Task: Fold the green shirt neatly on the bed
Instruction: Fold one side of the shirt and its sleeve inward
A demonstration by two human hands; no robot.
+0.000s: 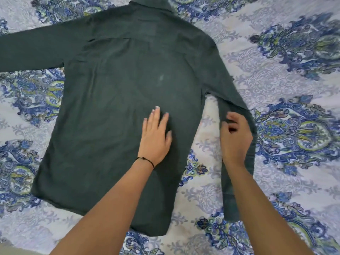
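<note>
Green shirt (117,92): lies back up, spread flat on the bed (276,74)
Left hand (156,135): grip released, palm flat on the shirt's back
Right hand (235,137): grip pinching the right sleeve (237,192)
Bedsheet: white, blue paisley

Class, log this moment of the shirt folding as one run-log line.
stage: sleeve fold starting | dark green long-sleeved shirt: flat, back up | left hand: flat on shirt | right hand: gripping right sleeve | patterned bedsheet: underneath
</note>
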